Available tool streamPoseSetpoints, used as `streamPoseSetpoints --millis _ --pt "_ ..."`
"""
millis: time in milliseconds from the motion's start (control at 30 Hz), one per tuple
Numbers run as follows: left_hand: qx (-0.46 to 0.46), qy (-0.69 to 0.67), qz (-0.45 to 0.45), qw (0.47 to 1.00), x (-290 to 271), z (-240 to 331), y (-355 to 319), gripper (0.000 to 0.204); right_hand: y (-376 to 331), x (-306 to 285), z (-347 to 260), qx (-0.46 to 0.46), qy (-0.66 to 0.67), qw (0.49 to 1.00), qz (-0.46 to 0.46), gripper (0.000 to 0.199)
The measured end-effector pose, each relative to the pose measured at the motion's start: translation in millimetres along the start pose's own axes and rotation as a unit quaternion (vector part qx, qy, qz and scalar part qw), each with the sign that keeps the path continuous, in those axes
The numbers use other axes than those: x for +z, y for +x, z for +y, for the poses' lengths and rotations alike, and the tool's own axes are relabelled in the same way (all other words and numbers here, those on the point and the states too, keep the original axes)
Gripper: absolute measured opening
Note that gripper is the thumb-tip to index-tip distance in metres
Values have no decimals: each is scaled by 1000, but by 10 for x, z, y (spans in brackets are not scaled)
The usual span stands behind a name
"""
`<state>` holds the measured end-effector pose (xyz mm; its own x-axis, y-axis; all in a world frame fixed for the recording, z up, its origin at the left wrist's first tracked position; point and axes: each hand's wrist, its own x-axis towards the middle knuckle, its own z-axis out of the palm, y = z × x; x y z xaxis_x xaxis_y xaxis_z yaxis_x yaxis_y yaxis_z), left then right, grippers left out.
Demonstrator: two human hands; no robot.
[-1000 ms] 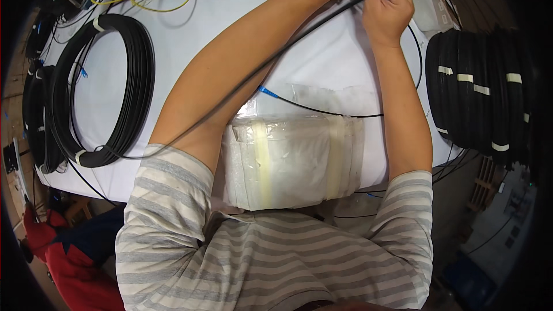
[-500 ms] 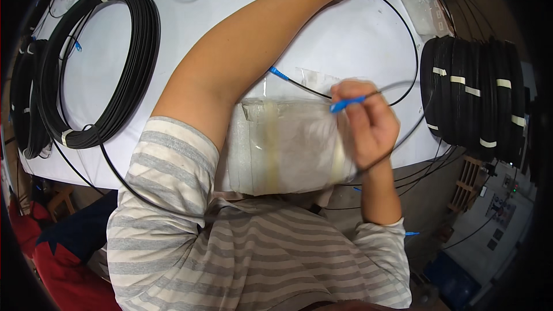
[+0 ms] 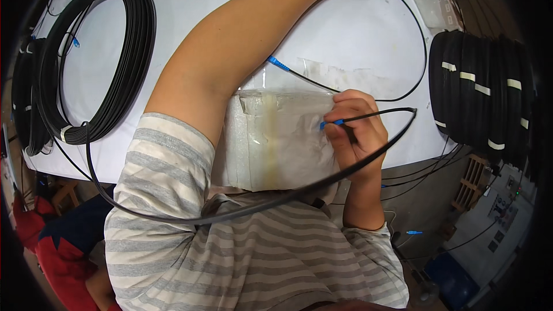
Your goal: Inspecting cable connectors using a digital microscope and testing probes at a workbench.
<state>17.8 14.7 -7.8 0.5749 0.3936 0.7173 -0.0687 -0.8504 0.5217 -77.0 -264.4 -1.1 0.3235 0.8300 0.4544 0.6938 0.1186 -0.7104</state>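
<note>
The right hand (image 3: 356, 132) is curling closed around a thin black cable (image 3: 368, 116), pinching it near its blue connector (image 3: 331, 122), which is pointing left over a block wrapped in white plastic film (image 3: 276, 138). That block is lying at the near edge of the white table (image 3: 357, 29), just in front of the person's striped shirt (image 3: 259, 253). From the hand the cable is running right, bending round in a tight loop past the table's near edge, then sweeping back left in a long low arc across the person's chest and up toward the left side of the table.

The left arm (image 3: 242, 46) is stretching far across the table toward the top of the picture; the left hand itself is out of view beyond the far edge of the frame, so I cannot tell whether it is open or gripping anything.

A second black lead with a blue plug (image 3: 278, 64) is lying on the table just beyond the block, close to the left forearm. On the left of the table a large coil of black cable (image 3: 124, 63) is resting flat, with a smaller coil (image 3: 26, 103) beside it at the left edge. On the right a row of black coils bound with pale tape (image 3: 484, 92) is standing at the table's right edge.
</note>
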Motion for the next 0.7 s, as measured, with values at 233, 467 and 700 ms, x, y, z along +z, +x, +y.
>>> streamPoseSetpoints --millis 233,467,700 --pt "3 17 14 1000 48 -22 -15 64 -24 15 -10 29 -3 1000 4 17" --pt "-3 12 18 1000 -18 -12 -26 61 61 2 -62 23 -19 999 -20 17" --pt "-305 154 -253 905 -265 711 389 62 22 -4 -11 40 -25 999 8 19"
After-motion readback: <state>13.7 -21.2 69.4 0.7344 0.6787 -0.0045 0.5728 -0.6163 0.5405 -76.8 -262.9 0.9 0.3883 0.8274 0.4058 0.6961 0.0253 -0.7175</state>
